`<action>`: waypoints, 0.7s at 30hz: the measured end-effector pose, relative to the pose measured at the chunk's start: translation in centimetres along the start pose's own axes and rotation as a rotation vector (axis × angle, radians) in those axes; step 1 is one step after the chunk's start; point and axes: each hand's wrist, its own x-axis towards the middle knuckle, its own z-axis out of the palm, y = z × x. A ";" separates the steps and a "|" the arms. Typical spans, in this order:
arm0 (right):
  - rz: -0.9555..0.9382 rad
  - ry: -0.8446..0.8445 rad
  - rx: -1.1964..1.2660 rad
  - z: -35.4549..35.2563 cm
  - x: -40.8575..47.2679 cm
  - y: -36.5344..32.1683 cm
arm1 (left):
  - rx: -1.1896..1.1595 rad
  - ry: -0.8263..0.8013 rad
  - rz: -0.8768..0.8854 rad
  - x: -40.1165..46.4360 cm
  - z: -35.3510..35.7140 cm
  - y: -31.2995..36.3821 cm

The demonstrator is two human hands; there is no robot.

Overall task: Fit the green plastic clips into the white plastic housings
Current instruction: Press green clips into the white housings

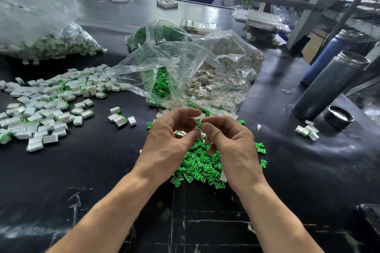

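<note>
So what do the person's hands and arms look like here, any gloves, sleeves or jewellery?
Both are bare. The left hand and right hand wear no gloves, and no rings show on the visible fingers. Both forearms are uncovered down to the bottom of the frame: no sleeves, wristbands or watch in view. The nails are short, and the fingertips look a little smudged.

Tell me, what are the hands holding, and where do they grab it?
The right hand pinches a green clip at its edge, between thumb and fingertips. The left hand pinches something white, probably a housing, but its grip hides most of it.
</note>
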 end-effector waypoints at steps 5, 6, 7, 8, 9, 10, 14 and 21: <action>-0.007 -0.005 -0.057 0.0 -0.2 -0.1 | -0.026 0.039 -0.002 0.0 0.1 -0.1; -0.007 -0.008 -0.064 0.0 -0.2 -0.2 | -0.029 0.042 -0.003 0.0 0.0 -0.2; -0.008 -0.009 -0.069 0.0 -0.2 -0.2 | -0.030 0.044 -0.008 0.0 0.0 -0.2; -0.007 -0.007 -0.070 0.0 -0.1 -0.2 | -0.034 0.048 -0.021 0.0 0.0 -0.3; -0.006 -0.005 -0.066 0.0 -0.1 -0.2 | -0.038 0.053 -0.039 0.1 0.0 -0.3; -0.005 -0.003 -0.056 0.1 -0.1 -0.2 | -0.042 0.055 -0.060 0.1 -0.1 -0.4; -0.010 0.001 -0.048 0.1 -0.2 -0.1 | -0.088 0.021 -0.099 0.0 -0.1 -0.5; -0.023 0.009 -0.130 -0.1 -0.1 0.0 | -0.064 0.012 -0.054 0.1 -0.1 -0.4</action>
